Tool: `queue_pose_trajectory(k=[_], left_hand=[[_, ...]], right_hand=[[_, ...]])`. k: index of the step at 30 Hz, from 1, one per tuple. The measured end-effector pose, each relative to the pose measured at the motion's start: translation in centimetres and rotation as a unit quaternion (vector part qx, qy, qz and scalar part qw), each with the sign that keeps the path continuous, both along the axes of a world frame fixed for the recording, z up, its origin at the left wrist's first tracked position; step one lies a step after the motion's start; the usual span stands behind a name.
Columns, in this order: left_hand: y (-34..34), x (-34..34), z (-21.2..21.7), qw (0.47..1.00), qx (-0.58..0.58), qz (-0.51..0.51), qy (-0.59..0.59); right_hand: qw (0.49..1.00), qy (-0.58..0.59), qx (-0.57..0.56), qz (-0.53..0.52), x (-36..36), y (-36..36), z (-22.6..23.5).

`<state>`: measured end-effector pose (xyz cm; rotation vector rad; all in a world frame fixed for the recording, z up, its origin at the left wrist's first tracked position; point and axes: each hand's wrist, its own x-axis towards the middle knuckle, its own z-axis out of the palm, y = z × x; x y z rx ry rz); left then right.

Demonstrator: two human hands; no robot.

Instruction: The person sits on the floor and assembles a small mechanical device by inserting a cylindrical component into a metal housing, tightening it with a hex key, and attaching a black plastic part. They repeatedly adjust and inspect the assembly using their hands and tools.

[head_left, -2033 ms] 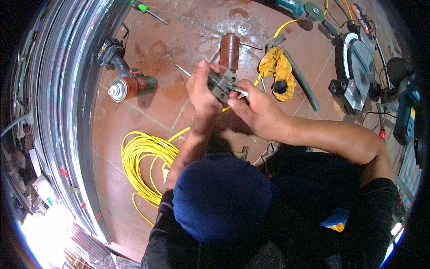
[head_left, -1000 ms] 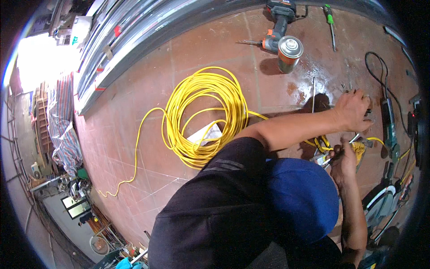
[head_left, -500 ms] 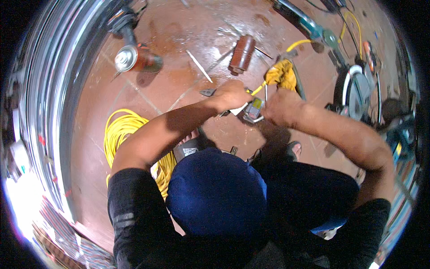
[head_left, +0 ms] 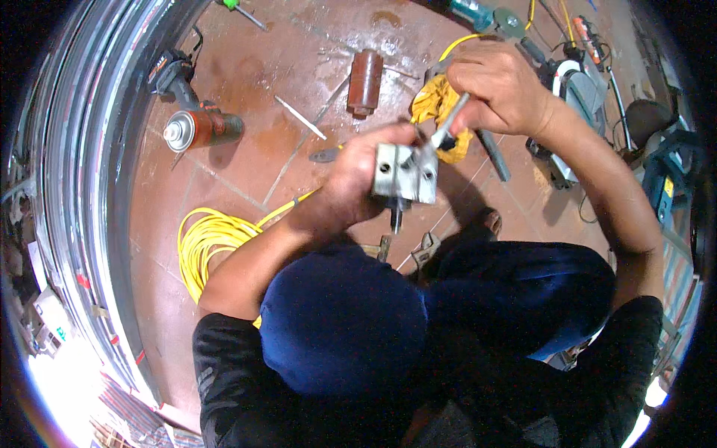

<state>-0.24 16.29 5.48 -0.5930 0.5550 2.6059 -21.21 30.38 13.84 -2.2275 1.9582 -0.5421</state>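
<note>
My left hand (head_left: 349, 178) is closed around the side of a silvery metal block (head_left: 407, 185) with round holes in its face and a dark-and-silver shaft below. The block is held up above the floor. My right hand (head_left: 499, 84), raised to its upper right, pinches a thin grey metal rod (head_left: 454, 114). The rod slants down toward the block's top edge; blur hides whether they touch and what kind of tool it is. Behind the rod, a crumpled yellow cloth (head_left: 432, 97) lies on the floor.
A brown cylinder (head_left: 364, 84), a white stick (head_left: 300, 118), a spray can (head_left: 200, 131) and a cordless drill (head_left: 178, 81) lie ahead. Coiled yellow cable (head_left: 200, 250) is at left, beside long metal profiles (head_left: 89, 172). Power tools, including an angle grinder (head_left: 478, 15), lie far right.
My right hand has risen up and away from my left, and the rod now shows in it. The metal block now shows plainly in my left hand. The whole view has shifted slightly.
</note>
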Motion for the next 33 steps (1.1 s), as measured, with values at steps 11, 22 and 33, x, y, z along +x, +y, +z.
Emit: queue_pose_trajectory(k=[11, 22, 33], left_hand=[[-4.3, -7.5, -5.2, 0.805, -0.506, 0.311, 0.014], [-2.7, -5.0, -4.3, 0.759, -0.496, 0.412, 0.095], [-1.5, -5.0, -4.1, 0.784, -0.37, 0.428, 0.256]], right_hand=[[0.713, -0.486, 0.103, -0.495, 9.0, 0.6, -8.1], [0.642, -0.683, 0.09, -0.338, 8.8, -2.0, -3.5], [0.803, -0.487, 0.165, -0.303, 7.7, -2.0, -1.8]])
